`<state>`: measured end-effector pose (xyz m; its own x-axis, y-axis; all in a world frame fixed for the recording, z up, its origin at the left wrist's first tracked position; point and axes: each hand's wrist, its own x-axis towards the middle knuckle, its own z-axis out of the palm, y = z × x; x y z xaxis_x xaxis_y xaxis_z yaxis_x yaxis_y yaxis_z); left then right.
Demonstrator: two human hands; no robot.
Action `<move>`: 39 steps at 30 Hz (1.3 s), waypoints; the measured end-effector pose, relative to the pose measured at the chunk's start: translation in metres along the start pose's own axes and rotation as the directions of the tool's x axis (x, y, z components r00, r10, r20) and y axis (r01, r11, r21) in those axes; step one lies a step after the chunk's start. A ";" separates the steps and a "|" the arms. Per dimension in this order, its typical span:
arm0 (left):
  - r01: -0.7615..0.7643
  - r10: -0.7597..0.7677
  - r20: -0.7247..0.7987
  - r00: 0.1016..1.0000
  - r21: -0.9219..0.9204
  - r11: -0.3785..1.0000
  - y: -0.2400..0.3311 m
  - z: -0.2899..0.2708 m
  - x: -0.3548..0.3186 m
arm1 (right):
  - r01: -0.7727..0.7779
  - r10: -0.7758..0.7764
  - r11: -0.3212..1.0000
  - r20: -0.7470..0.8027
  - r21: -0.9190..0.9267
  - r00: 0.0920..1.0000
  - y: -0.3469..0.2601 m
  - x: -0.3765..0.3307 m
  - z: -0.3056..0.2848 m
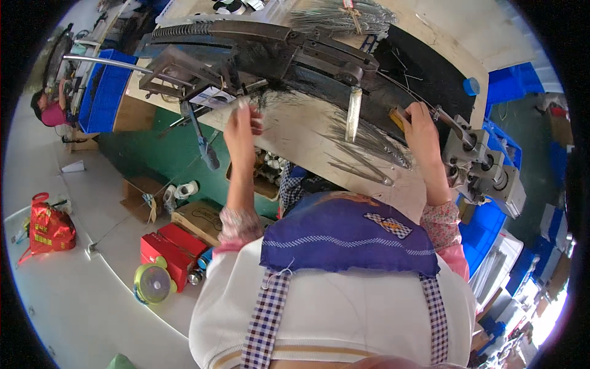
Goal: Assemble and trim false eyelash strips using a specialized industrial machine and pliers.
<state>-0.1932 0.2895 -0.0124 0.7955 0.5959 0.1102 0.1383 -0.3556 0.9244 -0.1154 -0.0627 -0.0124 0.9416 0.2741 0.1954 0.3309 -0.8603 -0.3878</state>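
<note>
My left hand (242,125) reaches to the bench edge and pinches a tuft of thin dark wires (265,96) that sticks out under a long black machine arm (264,43). My right hand (420,125) is closed on a small yellow-handled tool (398,115) beside the machine's right end, close to a grey metal motor unit (485,169). Piles of thin metal wires (369,144) lie on the pale bench (295,132) between my hands. A flat metal blade (354,114) hangs down from the machine over them.
A bundle of wires (344,15) lies at the back of the bench. Blue crates (104,92) stand at left and right (485,237). On the floor at left are red boxes (172,246), a red bag (49,227) and a small round fan (152,284). Another person (49,111) sits far left.
</note>
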 end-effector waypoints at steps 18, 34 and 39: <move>0.296 0.241 0.634 0.734 -0.619 0.728 0.130 0.105 -0.052 | -0.038 0.039 0.999 -0.042 0.014 0.998 0.009 -0.014 0.012; 0.586 -0.035 0.728 0.685 -0.522 0.620 0.121 0.171 -0.058 | 0.079 -0.064 0.989 -0.121 0.122 0.991 -0.021 -0.012 -0.137; 0.613 -0.059 0.747 0.663 -0.495 0.616 0.125 0.170 -0.055 | 0.365 -0.366 0.931 0.071 0.023 0.928 -0.020 0.072 -0.082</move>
<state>-0.1198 0.0902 0.0352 0.9595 -0.1220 -0.2540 0.2804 0.5025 0.8178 -0.0593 -0.0613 0.0828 0.7572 0.5993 0.2596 0.6531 -0.6906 -0.3108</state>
